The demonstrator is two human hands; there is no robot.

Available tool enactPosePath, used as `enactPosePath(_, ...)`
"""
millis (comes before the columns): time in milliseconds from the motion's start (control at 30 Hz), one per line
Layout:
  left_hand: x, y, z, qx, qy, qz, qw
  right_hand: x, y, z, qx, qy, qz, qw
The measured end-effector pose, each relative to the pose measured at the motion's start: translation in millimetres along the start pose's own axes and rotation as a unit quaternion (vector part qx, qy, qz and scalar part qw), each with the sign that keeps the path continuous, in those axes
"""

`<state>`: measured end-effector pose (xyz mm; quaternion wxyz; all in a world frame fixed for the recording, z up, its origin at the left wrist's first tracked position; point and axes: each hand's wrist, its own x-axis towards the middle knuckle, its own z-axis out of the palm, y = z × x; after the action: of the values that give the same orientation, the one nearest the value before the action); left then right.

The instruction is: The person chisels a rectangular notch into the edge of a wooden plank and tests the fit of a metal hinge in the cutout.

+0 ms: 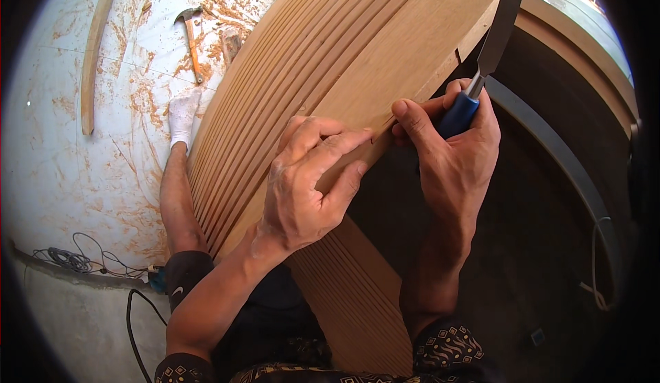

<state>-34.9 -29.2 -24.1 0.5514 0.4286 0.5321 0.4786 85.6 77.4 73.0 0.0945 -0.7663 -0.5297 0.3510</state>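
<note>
A long wooden piece with many parallel grooves (302, 53) slants up across the middle, with a smooth plain band along its right side. My left hand (306, 177) lies on that band, fingers bent and apart, its index fingertip at the edge by a small dark mark. My right hand (457, 149) is wrapped round the blue handle of a chisel (500, 26); its wide dark blade points up and away. The right thumb and fingertips are at the wood's right edge, close to the left fingertips. What the lower right fingers touch is hidden.
A claw hammer (191, 43) lies among wood shavings (240, 2) on the white floor, near my socked foot (182, 115). A narrow wooden strip (96, 53) is farther left. Coiled cable (69, 259) sits lower left. A curved frame (570, 142) bounds the dark area right.
</note>
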Motion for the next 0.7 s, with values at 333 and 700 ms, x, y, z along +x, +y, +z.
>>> enactPosePath(333, -2, -3, 2, -0.01, 0.0, -0.007, 1.0, -3, 6, 2, 0.029, -0.002, -0.032, 0.999)
enactPosePath(700, -5, -9, 3, -0.001, 0.003, 0.01, 1.0, 1, -1, 2, -0.025, -0.012, -0.022, 0.999)
